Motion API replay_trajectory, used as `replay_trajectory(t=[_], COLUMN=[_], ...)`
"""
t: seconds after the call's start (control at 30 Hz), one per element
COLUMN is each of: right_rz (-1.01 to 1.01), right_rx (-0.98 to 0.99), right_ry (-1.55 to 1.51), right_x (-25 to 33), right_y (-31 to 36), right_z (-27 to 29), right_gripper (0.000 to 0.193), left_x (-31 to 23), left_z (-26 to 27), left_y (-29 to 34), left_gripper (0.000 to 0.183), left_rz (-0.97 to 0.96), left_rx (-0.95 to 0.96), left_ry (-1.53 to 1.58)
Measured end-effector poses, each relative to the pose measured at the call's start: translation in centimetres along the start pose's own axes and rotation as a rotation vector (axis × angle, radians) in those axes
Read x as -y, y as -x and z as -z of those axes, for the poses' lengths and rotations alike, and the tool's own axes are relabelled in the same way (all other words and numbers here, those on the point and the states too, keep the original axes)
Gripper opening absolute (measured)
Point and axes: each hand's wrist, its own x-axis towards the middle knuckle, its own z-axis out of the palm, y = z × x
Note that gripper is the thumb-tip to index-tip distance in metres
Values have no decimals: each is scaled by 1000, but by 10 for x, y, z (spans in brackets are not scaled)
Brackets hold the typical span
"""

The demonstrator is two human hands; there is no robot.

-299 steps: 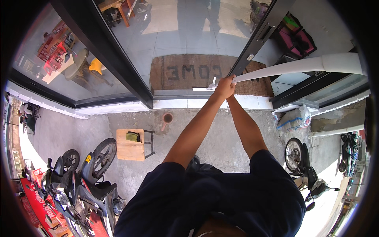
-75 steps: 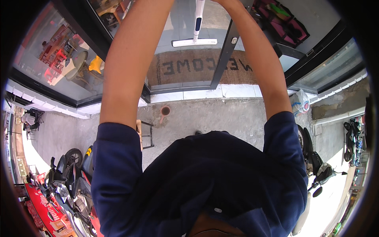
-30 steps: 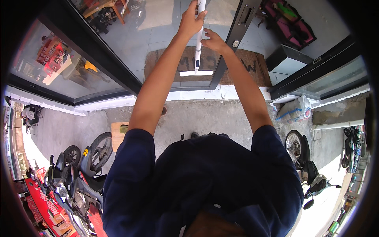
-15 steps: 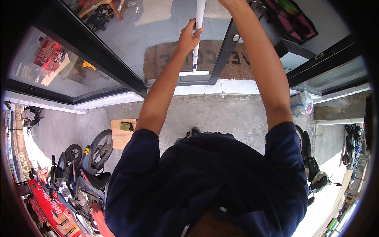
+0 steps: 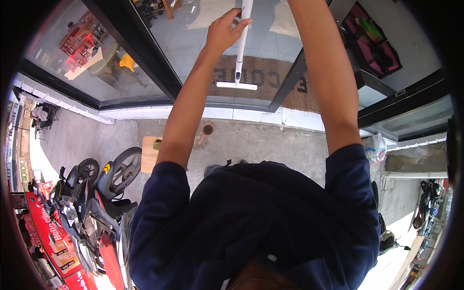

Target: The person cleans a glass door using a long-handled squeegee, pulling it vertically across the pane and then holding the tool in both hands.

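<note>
My left hand (image 5: 226, 31) is wrapped round the white pole of a squeegee (image 5: 240, 60), its thumb across the front of the pole. At the pole's lower end, the wide white head (image 5: 237, 86) lies flat along the lower part of a glass door pane, above the dark bottom frame. My right forearm (image 5: 333, 77) reaches up past the top edge of the picture, so the right hand is out of sight. Through the glass a brown lettered doormat (image 5: 263, 67) shows behind the squeegee head.
Dark door frames (image 5: 133, 48) stand on both sides. On the concrete sits a brown dipper (image 5: 208, 129) with a handle, near a wooden board (image 5: 149, 157) bearing a green item. Parked motorcycles (image 5: 92, 203) fill the left; a plastic bag (image 5: 376, 148) lies at right.
My view has shifted, and the brown dipper now shows beside my left forearm. The right hand has gone beyond the top edge. The left hand still grips the squeegee pole.
</note>
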Motion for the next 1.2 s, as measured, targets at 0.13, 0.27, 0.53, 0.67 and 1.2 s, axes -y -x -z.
replay_trajectory(t=[0.13,0.27,0.53,0.67,1.2], right_rz=[-24,-226,-56,18,212], right_rx=[-107,-264,-550,-684,-1584], right_ry=[63,253,156,355,879], right_x=[-47,-38,96,208,377], right_y=[73,166,224,259,358], right_z=[19,25,39,66,213], right_gripper=[23,25,24,29,52], left_x=[26,78,80,83,15], left_z=[-27,-56,-38,-57,-119], left_y=[57,126,234,270,271], left_gripper=[55,76,85,84,26], left_rz=[319,881,1738,1917,1751], left_rx=[38,291,-83,80,128], left_ry=[-32,234,1831,1568,1585])
